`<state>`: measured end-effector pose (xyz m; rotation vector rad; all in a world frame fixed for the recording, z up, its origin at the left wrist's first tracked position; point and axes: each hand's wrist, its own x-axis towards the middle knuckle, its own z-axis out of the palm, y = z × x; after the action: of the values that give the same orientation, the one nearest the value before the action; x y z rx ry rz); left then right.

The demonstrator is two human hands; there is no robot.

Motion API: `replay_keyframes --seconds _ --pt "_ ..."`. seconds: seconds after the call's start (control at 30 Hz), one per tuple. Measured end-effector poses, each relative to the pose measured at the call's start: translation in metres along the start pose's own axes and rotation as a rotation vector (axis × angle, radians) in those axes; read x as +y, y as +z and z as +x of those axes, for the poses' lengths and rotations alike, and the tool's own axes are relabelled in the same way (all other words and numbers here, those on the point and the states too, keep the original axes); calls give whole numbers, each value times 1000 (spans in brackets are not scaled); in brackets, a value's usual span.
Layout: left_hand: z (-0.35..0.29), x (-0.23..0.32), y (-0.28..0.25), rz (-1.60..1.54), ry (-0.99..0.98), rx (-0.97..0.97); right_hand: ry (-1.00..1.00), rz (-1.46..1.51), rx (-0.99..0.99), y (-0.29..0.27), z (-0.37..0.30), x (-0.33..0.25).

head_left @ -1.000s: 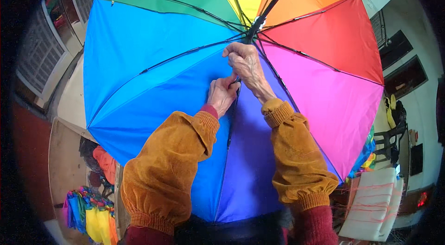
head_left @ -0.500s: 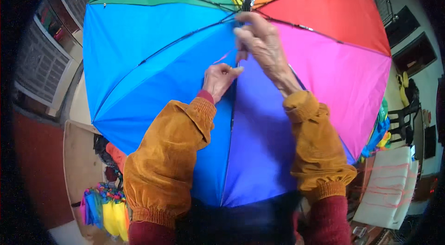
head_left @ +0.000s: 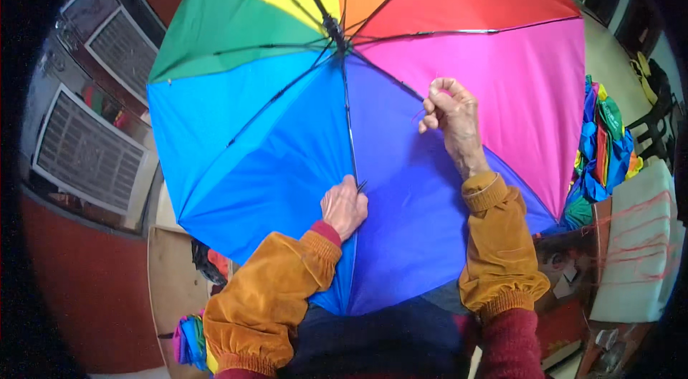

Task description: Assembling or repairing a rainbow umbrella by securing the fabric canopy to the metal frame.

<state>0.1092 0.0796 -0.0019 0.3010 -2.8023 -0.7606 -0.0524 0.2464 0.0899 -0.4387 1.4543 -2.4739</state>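
Note:
An opened rainbow umbrella (head_left: pixel 279 193) fills the middle of the view, its inside facing me, with dark metal ribs running out from the hub (head_left: pixel 337 39). My left hand (head_left: pixel 345 207) is closed round the rib (head_left: pixel 350 128) along the seam between the blue and purple panels; a short dark tip pokes out by its fingers. Over the border of the purple and pink panels, my right hand (head_left: pixel 455 117) is raised in a pinch. A thin pinkish thread (head_left: pixel 417 117) curls beside its fingers. Whether a needle is in that pinch is too small to see.
Folded multicoloured umbrellas (head_left: pixel 602 142) are piled at the right, by a white padded block (head_left: pixel 638 243) strung with red threads. More colourful fabric (head_left: pixel 188 342) lies at the lower left near a wooden board (head_left: pixel 172 271). Grated doors (head_left: pixel 93 153) stand along the left.
My left hand has slid nearer to me along the rib. My right hand has moved from beside the hub out to the right and nearer. The umbrella's hub sits lower and further left in view.

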Motion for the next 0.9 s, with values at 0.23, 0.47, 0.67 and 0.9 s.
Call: replay_keyframes --seconds 0.23,0.47,0.67,0.9 --pt "-7 10 -12 -637 -511 -86 25 -52 49 -3 4 2" --pt "18 9 -13 -992 -834 -81 -24 -184 107 -4 -9 3" --pt "30 -14 -3 -1300 -721 -106 21 -669 -104 28 -37 35" --pt "28 -23 -5 -1484 -901 -168 -172 -1335 -516 40 -48 78"
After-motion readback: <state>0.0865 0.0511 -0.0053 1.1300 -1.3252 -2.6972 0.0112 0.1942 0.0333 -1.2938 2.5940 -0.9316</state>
